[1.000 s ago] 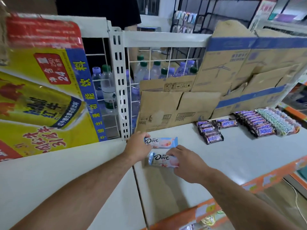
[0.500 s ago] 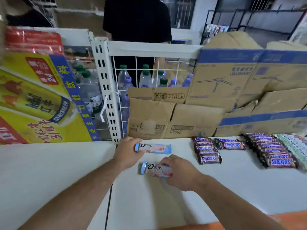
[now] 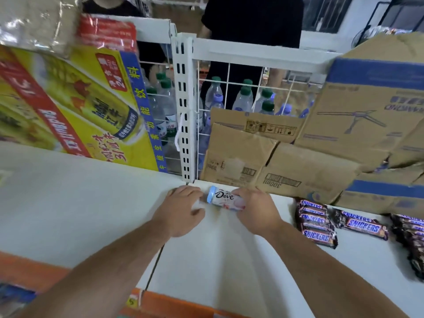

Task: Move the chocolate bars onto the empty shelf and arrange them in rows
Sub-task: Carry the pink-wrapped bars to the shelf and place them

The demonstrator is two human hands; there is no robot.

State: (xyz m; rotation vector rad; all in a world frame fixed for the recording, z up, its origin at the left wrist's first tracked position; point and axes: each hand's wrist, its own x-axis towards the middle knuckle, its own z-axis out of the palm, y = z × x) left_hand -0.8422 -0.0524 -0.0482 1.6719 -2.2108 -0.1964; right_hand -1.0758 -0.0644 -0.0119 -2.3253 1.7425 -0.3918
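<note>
Nearest me, the left hand (image 3: 181, 208) and right hand (image 3: 253, 208) close curled fingers on opposite ends of a pale pink, blue-tipped Dove chocolate bar (image 3: 223, 199), lying on the white metal shelf (image 3: 206, 260) below the brown cardboard boxes (image 3: 263, 161). It looks light, stiff yet snappable, its wrapper slick; end grips suit it.

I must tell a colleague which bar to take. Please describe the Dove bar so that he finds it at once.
Find the white slotted upright post at the back of the white shelf. At its foot, before the cardboard boxes, the Dove bar lies between both hands. Its wrapper is pale with a blue end, unlike the dark brown Snickers bars nearby.
</note>
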